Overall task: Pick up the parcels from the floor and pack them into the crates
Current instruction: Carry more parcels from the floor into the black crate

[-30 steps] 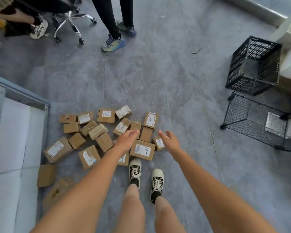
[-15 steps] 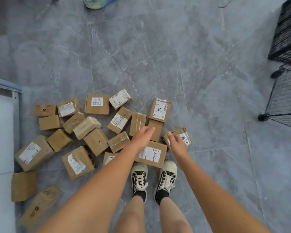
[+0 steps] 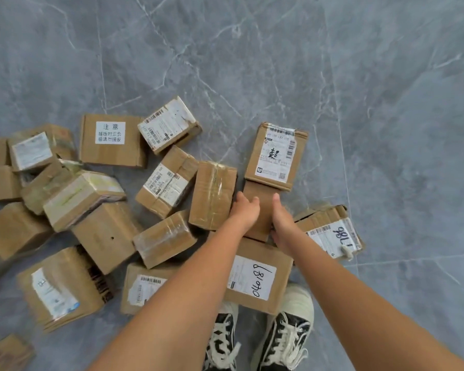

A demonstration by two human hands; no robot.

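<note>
Two hands, left hand (image 3: pixel 243 211) and right hand (image 3: pixel 282 219), fingers relaxed, flank one plain parcel (image 3: pixel 260 210); roughly eighteen parcels on floor (image 3: pixel 279 62).

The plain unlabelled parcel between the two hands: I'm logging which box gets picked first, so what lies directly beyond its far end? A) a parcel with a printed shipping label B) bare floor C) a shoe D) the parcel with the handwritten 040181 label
A: the labelled parcel lies against the far end of the plain parcel, which sits between the left hand and the right hand.
</note>
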